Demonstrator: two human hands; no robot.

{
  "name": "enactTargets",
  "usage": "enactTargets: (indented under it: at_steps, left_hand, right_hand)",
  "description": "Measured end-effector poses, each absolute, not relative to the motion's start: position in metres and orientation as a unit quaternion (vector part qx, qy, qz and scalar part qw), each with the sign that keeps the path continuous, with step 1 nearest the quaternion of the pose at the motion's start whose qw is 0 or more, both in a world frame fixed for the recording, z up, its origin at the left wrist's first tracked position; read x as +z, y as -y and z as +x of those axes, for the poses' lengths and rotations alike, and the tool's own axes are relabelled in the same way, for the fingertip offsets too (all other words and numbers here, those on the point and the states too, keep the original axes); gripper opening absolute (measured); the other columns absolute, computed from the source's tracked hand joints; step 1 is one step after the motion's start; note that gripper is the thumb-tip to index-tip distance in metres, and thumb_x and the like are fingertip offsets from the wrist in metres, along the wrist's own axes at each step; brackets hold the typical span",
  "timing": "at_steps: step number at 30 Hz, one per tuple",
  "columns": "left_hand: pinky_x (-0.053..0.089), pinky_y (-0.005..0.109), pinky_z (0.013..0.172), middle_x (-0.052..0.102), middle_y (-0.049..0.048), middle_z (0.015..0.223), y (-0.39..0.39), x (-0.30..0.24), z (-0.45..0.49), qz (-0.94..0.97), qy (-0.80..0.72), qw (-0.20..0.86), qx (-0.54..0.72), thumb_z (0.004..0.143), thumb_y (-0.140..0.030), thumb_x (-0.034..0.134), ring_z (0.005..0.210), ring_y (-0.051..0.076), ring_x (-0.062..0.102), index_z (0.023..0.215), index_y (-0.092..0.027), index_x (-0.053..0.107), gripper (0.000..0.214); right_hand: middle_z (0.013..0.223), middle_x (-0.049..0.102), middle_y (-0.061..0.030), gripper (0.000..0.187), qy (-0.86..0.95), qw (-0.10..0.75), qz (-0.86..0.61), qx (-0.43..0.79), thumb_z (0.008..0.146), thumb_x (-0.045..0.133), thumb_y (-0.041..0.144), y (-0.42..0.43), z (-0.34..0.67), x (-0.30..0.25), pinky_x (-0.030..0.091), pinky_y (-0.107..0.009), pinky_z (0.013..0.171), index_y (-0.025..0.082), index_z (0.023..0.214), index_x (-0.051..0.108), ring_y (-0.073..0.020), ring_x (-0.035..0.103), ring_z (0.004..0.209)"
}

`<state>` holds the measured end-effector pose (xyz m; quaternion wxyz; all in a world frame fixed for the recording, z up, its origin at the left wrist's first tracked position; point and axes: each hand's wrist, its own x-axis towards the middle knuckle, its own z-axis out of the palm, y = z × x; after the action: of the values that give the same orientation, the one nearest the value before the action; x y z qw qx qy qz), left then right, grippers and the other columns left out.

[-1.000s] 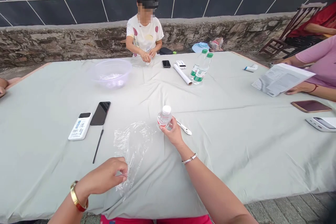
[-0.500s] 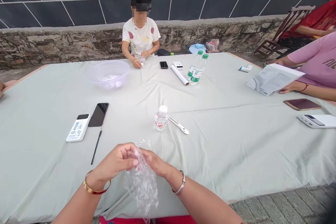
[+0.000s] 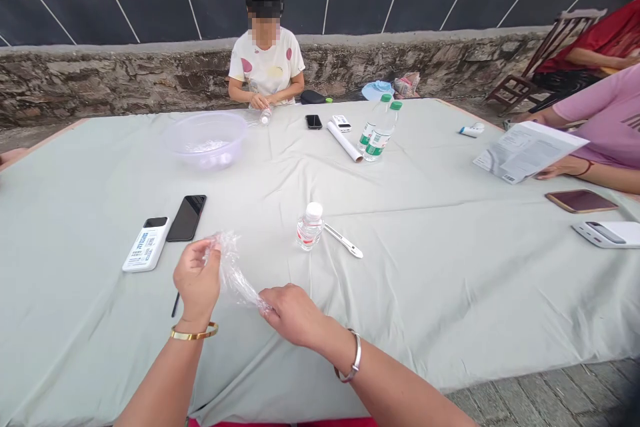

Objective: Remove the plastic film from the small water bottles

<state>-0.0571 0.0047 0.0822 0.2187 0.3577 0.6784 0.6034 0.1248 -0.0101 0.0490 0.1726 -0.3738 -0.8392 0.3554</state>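
Note:
A strip of crumpled clear plastic film (image 3: pixel 236 279) stretches between my two hands above the table's near side. My left hand (image 3: pixel 199 277) is closed on its upper left end, with some film bunched above the fingers. Lower down, my right hand (image 3: pixel 293 312) grips the other end in a fist. Beyond my right hand stands a small clear bottle (image 3: pixel 310 230) with a white cap and red-marked label, upright. Right beside it lies a white utility knife (image 3: pixel 343 240). A black phone (image 3: pixel 187 218) and a white power bank (image 3: pixel 147 245) lie beyond my left hand.
A cloth-covered table (image 3: pixel 425 293) spreads before me. A translucent purple basin (image 3: pixel 205 140) holding clear plastic stands far left. Two green-capped water bottles (image 3: pixel 379 133) and a paper roll (image 3: pixel 345 141) are at the back. Across sits a person (image 3: pixel 267 67) handling a small bottle; another holds a leaflet (image 3: pixel 527 150).
My left hand has moved up and left and my right hand slightly right, drawing the film out between them. Before, both hands were together with the film hanging down.

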Motion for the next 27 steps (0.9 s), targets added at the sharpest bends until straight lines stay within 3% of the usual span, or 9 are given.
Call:
enactTargets:
  at_steps: [2,4,7,9,13,18,21,25,27]
  left_hand:
    - [0.046,0.035,0.086,0.067,0.0022,0.086,0.001,0.079,-0.059,0.495,-0.686,0.264,0.463,0.069,-0.029,0.063,0.089,0.02,0.061,0.079,-0.022,0.063,0.012]
    - [0.046,0.03,0.071,0.063,0.0003,0.073,0.007,0.077,-0.06,0.539,-0.644,0.393,0.374,0.071,-0.031,0.059,0.072,0.017,0.057,0.075,-0.021,0.063,0.011]
    - [0.038,0.025,0.052,0.052,-0.0025,0.059,0.014,0.077,-0.055,0.445,-0.563,0.572,0.397,0.076,-0.046,0.054,0.053,0.012,0.045,0.075,-0.019,0.058,0.027]
    - [0.036,0.024,0.049,0.048,-0.0037,0.058,0.015,0.077,-0.045,0.373,-0.527,0.614,0.453,0.072,-0.057,0.058,0.05,0.01,0.042,0.076,-0.019,0.054,0.039]
    - [0.042,0.024,0.055,0.052,-0.0031,0.067,0.009,0.077,-0.022,0.369,-0.571,0.543,0.493,0.06,-0.05,0.075,0.058,0.011,0.051,0.077,-0.02,0.05,0.043]
    - [0.051,0.031,0.073,0.061,0.0084,0.109,-0.005,0.078,-0.019,0.37,-0.601,0.459,0.54,0.066,-0.047,0.071,0.095,0.023,0.063,0.077,-0.02,0.049,0.036]
    - [0.052,0.031,0.065,0.066,0.0033,0.092,-0.021,0.08,-0.033,0.286,-0.589,0.484,0.581,0.064,-0.044,0.075,0.076,0.019,0.066,0.081,-0.022,0.047,0.04]
    - [0.049,0.027,0.061,0.065,-0.0024,0.079,-0.047,0.081,-0.047,0.265,-0.594,0.455,0.608,0.064,-0.041,0.076,0.066,0.014,0.062,0.084,-0.022,0.05,0.038]
    - [0.049,0.026,0.062,0.065,-0.0027,0.08,-0.058,0.081,-0.05,0.268,-0.597,0.449,0.608,0.065,-0.04,0.076,0.067,0.013,0.062,0.085,-0.023,0.051,0.037]
  right_hand:
    - [0.061,0.049,0.004,0.017,0.833,0.219,-0.353,0.365,0.085,0.051,0.022,0.004,0.129,0.06,0.035,-0.024,0.062,0.02,0.068,0.051,-0.0099,0.04,0.054]
    - [0.068,0.055,0.0027,0.012,0.772,0.293,-0.397,0.4,0.086,0.051,0.029,-0.006,0.132,0.067,0.038,-0.024,0.062,0.022,0.08,0.057,-0.0112,0.047,0.06]
    - [0.073,0.059,0.0017,0.017,0.667,0.37,-0.472,0.441,0.084,0.053,0.034,-0.02,0.129,0.061,0.04,-0.023,0.059,0.022,0.094,0.059,-0.0119,0.052,0.064]
    - [0.07,0.059,0.0021,0.014,0.655,0.369,-0.478,0.454,0.083,0.054,0.031,-0.021,0.121,0.052,0.04,-0.022,0.058,0.021,0.09,0.059,-0.0115,0.052,0.062]
    - [0.069,0.059,0.0021,0.005,0.696,0.331,-0.443,0.458,0.08,0.051,0.022,-0.008,0.106,0.044,0.039,-0.022,0.056,0.02,0.08,0.056,-0.0108,0.05,0.059]
    - [0.075,0.06,0.0008,0.013,0.71,0.33,-0.422,0.456,0.084,0.049,0.025,-0.005,0.137,0.046,0.045,-0.025,0.062,0.023,0.092,0.058,-0.0129,0.054,0.066]
    - [0.09,0.061,-0.0039,0.032,0.624,0.4,-0.577,0.342,0.081,0.056,0.036,-0.023,0.177,0.035,0.047,-0.031,0.065,0.024,0.11,0.055,-0.0152,0.055,0.068]
    - [0.106,0.059,-0.0084,0.079,0.616,0.348,-0.638,0.305,0.063,0.073,0.042,-0.055,0.202,0.018,0.048,-0.034,0.059,0.023,0.132,0.039,-0.016,0.053,0.063]
    - [0.092,0.063,-0.0052,0.07,0.626,0.318,-0.635,0.322,0.063,0.072,0.039,-0.07,0.198,0.015,0.047,-0.034,0.058,0.022,0.125,0.045,-0.0165,0.053,0.06]
